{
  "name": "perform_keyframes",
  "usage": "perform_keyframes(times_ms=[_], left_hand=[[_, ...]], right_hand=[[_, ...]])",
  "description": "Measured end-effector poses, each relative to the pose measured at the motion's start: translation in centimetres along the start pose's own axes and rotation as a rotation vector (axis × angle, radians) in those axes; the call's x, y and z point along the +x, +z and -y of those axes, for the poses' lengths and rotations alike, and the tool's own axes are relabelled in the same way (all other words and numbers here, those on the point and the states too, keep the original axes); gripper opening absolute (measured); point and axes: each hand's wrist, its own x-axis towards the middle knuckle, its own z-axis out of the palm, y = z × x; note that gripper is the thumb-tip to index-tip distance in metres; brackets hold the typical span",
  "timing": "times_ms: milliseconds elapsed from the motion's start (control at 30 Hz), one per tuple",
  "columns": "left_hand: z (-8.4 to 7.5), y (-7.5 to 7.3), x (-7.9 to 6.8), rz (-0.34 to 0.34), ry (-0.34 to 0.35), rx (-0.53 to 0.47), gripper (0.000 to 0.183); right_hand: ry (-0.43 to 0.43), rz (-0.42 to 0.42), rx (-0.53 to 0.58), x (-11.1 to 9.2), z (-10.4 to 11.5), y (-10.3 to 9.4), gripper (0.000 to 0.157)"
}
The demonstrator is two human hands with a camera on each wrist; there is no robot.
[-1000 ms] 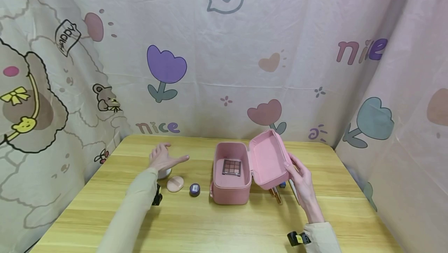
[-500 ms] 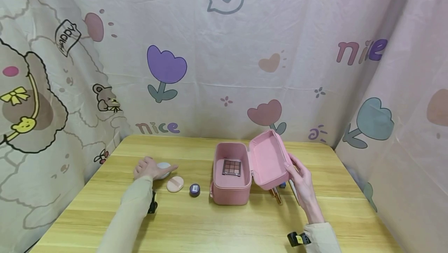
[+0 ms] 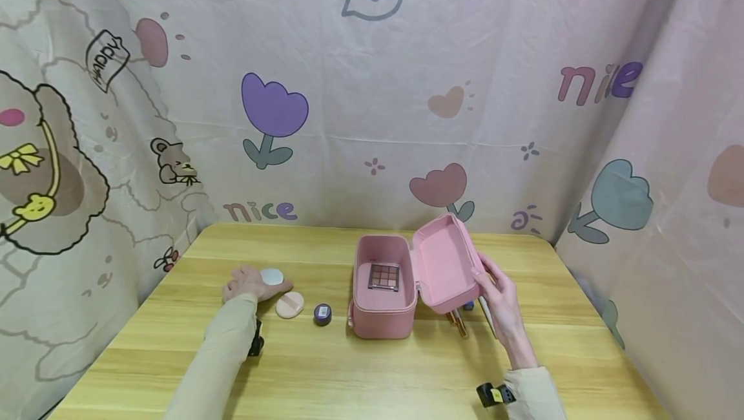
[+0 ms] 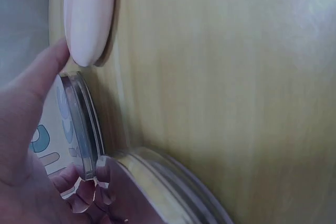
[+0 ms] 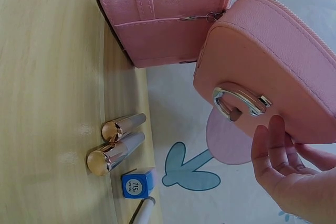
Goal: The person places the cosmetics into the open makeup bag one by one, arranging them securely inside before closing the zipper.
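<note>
My left hand [image 3: 251,283] is at a round, pale-topped compact [image 3: 271,276] on the left of the table. In the left wrist view, the fingers curl at the edge of the clear-rimmed compact [image 4: 81,124], and the thumb stretches along its other side. A shiny round mirror-like disc [image 4: 168,187] stands beside it, reflecting fingers. My right hand [image 3: 501,300] grips the raised lid [image 3: 447,265] of a pink cosmetic case [image 3: 383,323], thumb at the rim, fingers on the outside. An eyeshadow palette [image 3: 384,276] lies inside the case.
A powder puff [image 3: 289,305] lies near the left thumb, with a small dark jar [image 3: 322,315] to its right. Beside the lid are gold-capped tubes [image 5: 107,158], a blue lipstick box [image 5: 137,183] and a white stick [image 5: 144,211]. Printed curtains surround the wooden table.
My left hand has come down and left from above the table, and its fingers now close around the compact. The right hand keeps its hold on the lid.
</note>
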Motion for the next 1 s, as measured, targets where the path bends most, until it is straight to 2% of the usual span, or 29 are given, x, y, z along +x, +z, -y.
perform_keyframes(times_ms=[567, 800, 1000], left_hand=[[-0.2, -0.4, -0.3, -0.010, 0.038, -0.011, 0.094], [-1.3, -1.1, -0.6, -0.043, 0.042, -0.039, 0.088], [-2.4, -1.5, -0.7, -0.082, 0.088, -0.086, 0.086]], right_hand=[[0.014, -0.015, -0.003, 0.0, 0.0, 0.0, 0.057], [0.008, -0.010, -0.004, 0.0, 0.0, 0.0, 0.057], [0.002, -0.005, -0.002, 0.0, -0.1, 0.0, 0.056]])
